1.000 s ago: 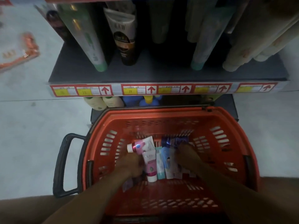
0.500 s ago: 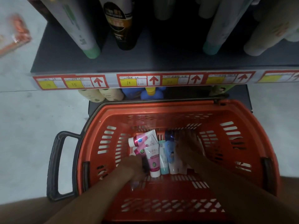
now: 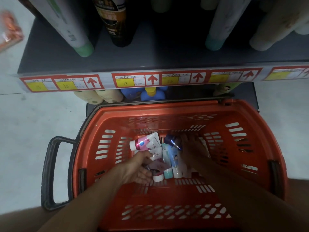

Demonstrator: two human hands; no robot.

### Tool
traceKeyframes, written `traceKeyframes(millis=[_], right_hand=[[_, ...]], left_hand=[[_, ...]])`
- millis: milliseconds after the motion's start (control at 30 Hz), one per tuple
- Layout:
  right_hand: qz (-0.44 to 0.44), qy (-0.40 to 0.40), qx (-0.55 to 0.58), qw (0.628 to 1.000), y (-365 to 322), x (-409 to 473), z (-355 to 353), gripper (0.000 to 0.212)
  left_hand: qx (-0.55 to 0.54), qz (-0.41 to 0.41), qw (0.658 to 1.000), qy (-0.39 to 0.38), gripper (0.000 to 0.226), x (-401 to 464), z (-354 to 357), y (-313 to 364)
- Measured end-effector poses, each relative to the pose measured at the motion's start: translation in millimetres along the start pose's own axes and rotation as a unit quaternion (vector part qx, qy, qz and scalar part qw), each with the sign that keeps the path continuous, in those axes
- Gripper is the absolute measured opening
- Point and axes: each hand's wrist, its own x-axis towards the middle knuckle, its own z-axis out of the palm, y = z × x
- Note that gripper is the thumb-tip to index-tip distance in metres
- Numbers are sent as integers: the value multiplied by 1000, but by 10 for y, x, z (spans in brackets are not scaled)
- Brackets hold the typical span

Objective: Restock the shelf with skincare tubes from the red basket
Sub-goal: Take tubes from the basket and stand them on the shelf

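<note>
The red basket [image 3: 167,111] stands on the floor below the dark shelf [image 3: 150,56]. Several skincare tubes lie in it: a pink-and-white tube with a white cap [image 3: 142,144], a teal tube [image 3: 167,164], a blue-and-white tube [image 3: 175,161] and a dark blue tube [image 3: 173,142]. My left hand [image 3: 138,168] grips a pink-and-white tube [image 3: 158,166] by its body, cap end toward me. My right hand [image 3: 192,148] reaches deep into the basket, its fingers stretched over the tubes on the right; what lies under it is hidden.
On the shelf stand a green-capped tube [image 3: 78,42], a black-and-brown tube [image 3: 115,22], a teal-capped tube [image 3: 217,37] and beige tubes [image 3: 270,30]. A red price strip [image 3: 150,80] edges it. Cream bottles [image 3: 98,97] and blue bottles [image 3: 150,94] sit below. The basket's black handle [image 3: 50,173] sticks out left.
My left hand has closed round the pink-and-white tube and tipped it up from the pile. My right hand has slid farther into the basket. The view has tilted down.
</note>
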Motion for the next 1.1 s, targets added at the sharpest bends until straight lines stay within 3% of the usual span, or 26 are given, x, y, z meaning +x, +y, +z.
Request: traceKeyframes(millis=[100, 133, 200, 267, 367, 467, 533, 633, 700, 767, 933, 1000, 1100], right_hand=[[-2, 19, 3, 1000, 33, 23, 17, 75], [0, 21, 4, 1000, 38, 21, 5, 76], [4, 20, 8, 1000, 35, 18, 11, 79], [8, 17, 22, 1000, 32, 3, 34, 83], [15, 25, 73, 997, 66, 8, 95, 81], [31, 23, 136, 990, 71, 10, 65, 63], [89, 20, 188, 978, 68, 53, 28, 51], [147, 13, 282, 948, 119, 133, 42, 57], [152, 30, 340, 928, 172, 179, 71, 50], [135, 15, 396, 908, 167, 142, -31, 38], [123, 7, 548, 827, 231, 90, -137, 23], [118, -21, 586, 802, 240, 54, -168, 22], [138, -78, 668, 727, 279, 11, -174, 28]], left_hand=[[-69, 65, 995, -18, 29, 11, 53, 28], [-51, 94, 994, -8, 21, 35, 82, 7], [74, 151, 984, 67, 25, 144, 115, -73], [202, 212, 943, 156, 46, 235, 130, -148], [367, 302, 854, 212, 44, 350, 201, -283], [474, 296, 781, 279, 56, 385, 231, -394], [528, 278, 735, 322, 58, 380, 205, -425], [566, 257, 704, 345, 67, 410, 146, -437], [562, 259, 706, 344, 70, 433, 134, -429], [523, 269, 729, 350, 70, 420, 158, -416], [369, 313, 794, 368, 36, 451, 143, -359], [292, 323, 838, 328, 28, 428, 154, -297], [120, 306, 916, 231, 14, 300, 206, -191]])
